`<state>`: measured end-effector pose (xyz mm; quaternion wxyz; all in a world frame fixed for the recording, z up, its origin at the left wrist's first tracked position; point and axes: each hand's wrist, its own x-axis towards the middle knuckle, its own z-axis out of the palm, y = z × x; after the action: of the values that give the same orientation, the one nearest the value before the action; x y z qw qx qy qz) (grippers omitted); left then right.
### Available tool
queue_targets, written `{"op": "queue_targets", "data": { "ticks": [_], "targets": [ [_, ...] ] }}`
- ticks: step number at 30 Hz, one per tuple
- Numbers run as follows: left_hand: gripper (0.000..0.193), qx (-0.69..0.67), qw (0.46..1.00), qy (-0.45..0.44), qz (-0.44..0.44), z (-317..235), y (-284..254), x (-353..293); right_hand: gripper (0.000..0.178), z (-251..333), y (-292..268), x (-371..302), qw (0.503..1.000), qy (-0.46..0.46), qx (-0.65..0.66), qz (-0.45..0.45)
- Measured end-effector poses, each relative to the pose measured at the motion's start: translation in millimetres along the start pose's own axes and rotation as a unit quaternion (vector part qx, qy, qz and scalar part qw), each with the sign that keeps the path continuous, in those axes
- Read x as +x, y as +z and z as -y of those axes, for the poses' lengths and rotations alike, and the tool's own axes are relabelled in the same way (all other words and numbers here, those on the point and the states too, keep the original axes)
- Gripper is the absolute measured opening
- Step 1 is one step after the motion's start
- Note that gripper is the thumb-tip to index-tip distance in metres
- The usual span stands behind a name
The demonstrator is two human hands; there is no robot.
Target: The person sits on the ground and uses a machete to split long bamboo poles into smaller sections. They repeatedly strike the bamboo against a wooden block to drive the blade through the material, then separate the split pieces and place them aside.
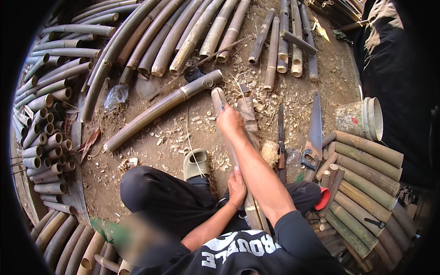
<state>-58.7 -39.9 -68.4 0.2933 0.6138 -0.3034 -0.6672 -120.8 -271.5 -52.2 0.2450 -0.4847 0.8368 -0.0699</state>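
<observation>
A long bamboo piece [233,156] slants away from my lap, its far end pale and shaved. My left hand [237,187] is closed around its near part, close to my body. Farther up, my right hand [230,122] is closed at the far part, gripping what looks like a knife [223,104]; the fingers hide most of it. Just beyond that end lies a thick bamboo pole [165,109], a curled shaving on its tip. A wooden block [247,112] is on the ground to the right of my right hand.
Right of my arm lie a handsaw [315,128] and a long dark blade tool [281,137]. A dirty white bucket [355,120] lies tipped beyond them. Bamboo poles [366,169] are stacked at the right, left and far side. Shavings litter the dirt near a shoe [196,164].
</observation>
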Motion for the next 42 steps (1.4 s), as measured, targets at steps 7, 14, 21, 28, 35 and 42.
{"op": "queue_targets", "data": {
  "ticks": [7, 14, 21, 28, 35, 42],
  "targets": [
    [0.068, 0.07, 0.996, 0.049, 0.012, -16, 5, -35, 0.047, 9, -105, -47, 0.984, -0.03, -0.143, 0.099],
    [0.061, 0.01, 0.994, 0.111, 0.017, -67, 0, -56, 0.04, -10, -251, -102, 0.974, -0.033, 0.17, -0.143],
    [0.082, 0.122, 0.895, 0.428, -0.009, -202, 4, -78, 0.105, 27, -328, -114, 0.975, -0.132, 0.179, 0.003],
    [0.09, 0.279, 0.717, 0.614, -0.176, -249, -34, -50, 0.075, 54, -375, -150, 0.91, -0.182, 0.367, -0.067],
    [0.08, -0.422, 0.891, -0.127, 0.112, -166, -67, -34, 0.05, -35, -234, -220, 0.861, -0.408, 0.3, -0.05],
    [0.066, -0.46, 0.854, -0.171, 0.171, -108, -52, -35, 0.049, -132, -192, -297, 0.933, -0.355, 0.053, 0.032]
  ]
}}
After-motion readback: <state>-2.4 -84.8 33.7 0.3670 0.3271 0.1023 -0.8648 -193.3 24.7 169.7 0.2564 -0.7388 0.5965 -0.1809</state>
